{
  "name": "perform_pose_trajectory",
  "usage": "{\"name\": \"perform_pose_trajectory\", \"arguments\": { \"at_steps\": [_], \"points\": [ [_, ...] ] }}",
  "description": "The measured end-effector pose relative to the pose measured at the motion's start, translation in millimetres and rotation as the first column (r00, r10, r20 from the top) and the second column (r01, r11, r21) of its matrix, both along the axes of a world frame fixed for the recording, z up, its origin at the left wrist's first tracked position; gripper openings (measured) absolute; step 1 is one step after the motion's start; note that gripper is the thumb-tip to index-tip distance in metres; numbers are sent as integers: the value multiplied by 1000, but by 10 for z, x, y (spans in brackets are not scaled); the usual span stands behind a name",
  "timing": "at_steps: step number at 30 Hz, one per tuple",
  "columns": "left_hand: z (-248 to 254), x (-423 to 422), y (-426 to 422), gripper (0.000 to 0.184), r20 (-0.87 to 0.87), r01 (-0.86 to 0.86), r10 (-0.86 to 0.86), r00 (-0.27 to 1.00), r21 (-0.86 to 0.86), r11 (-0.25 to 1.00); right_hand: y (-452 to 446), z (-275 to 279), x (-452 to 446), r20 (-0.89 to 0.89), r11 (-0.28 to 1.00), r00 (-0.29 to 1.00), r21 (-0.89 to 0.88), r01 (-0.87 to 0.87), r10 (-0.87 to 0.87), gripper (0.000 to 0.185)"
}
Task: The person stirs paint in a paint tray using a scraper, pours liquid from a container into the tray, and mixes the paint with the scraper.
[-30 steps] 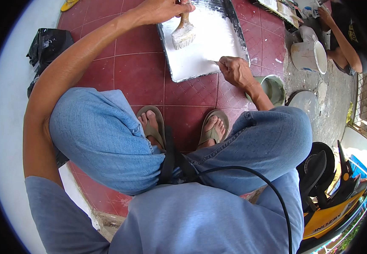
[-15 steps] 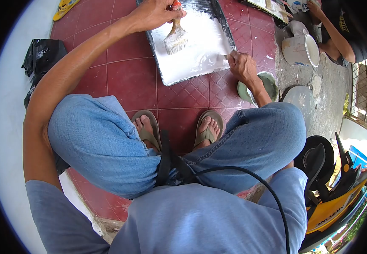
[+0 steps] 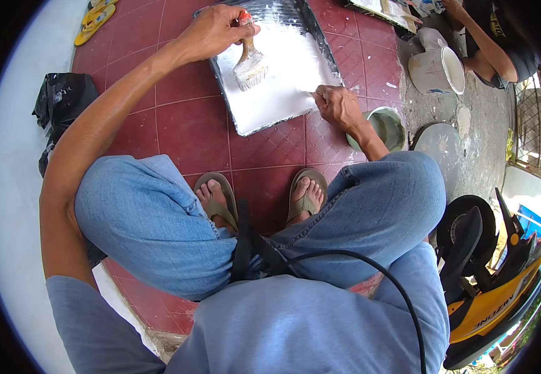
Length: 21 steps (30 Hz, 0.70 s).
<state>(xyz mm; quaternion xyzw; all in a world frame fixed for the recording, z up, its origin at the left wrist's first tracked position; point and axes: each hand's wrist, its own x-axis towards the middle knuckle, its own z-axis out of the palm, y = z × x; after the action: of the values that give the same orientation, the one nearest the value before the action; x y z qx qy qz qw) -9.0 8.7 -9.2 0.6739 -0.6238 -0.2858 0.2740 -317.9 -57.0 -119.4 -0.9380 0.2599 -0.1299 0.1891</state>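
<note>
My left hand (image 3: 211, 34) is closed around the red-tipped handle of a wide paintbrush (image 3: 250, 70). Its bristles point down over the white paint in a black paint tray (image 3: 225, 100). At the tray's near right side, my right hand (image 3: 340, 109) is closed on a thin tool (image 3: 308, 93) that reaches over the paint. The fingers hide most of this tool, so its kind cannot be made out. Just beyond that wrist, on the right, stands a round tub (image 3: 390, 128) with a greenish-grey inside.
A white bucket (image 3: 435, 70) and a grey round lid (image 3: 437, 146) are at the right, near another person's arm (image 3: 488, 47). A black plastic bag (image 3: 67, 103) lies by the left wall. Yellow sandals (image 3: 96, 23) lie at upper left, a yellow motorbike (image 3: 501, 299) at lower right.
My right hand and its thin tool have moved left over the tray's near edge. The paintbrush in my left hand has shifted slightly left. The whole view has tilted a little.
</note>
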Motion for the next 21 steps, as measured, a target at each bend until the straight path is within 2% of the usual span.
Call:
{"name": "perform_pose_trajectory", "arguments": {
  "at_steps": [3,6,7,10,11,12,14,18,19,21],
  "points": [
    [24,-2,-21,27,90,14,-18,996,46,999,-130,33,-69,-7,980,984,93,177,-177,21],
    [-87,20,-13,34,90,18,-6,996,-125,992,-194,-15,-82,-95,972,967,-31,234,-236,23],
    [-91,30,-15,34,84,13,-4,996,-116,993,-136,-39,-66,-97,978,973,-47,205,-208,23],
    [-70,12,-30,32,81,-1,5,997,-49,999,9,52,24,-92,994,994,85,74,-67,23],
    [-37,17,-44,30,95,-9,9,995,1,1000,5,112,63,-79,984,992,142,106,-96,21],
    [-22,23,-43,29,111,-21,15,994,52,998,-23,140,83,-108,986,989,120,114,-101,21],
    [-37,52,-36,29,62,-6,8,998,-24,1000,-84,168,124,-164,989,981,78,122,-108,22],
    [39,95,-78,29,68,-1,5,998,-59,998,128,40,330,-68,965,963,45,-259,262,19],
    [70,93,-83,29,38,-22,24,999,-41,999,182,4,439,-37,946,945,30,-324,325,17],
    [184,53,-46,25,1,-34,34,999,-99,995,161,81,585,-8,940,942,62,-335,336,18]
  ]
}}
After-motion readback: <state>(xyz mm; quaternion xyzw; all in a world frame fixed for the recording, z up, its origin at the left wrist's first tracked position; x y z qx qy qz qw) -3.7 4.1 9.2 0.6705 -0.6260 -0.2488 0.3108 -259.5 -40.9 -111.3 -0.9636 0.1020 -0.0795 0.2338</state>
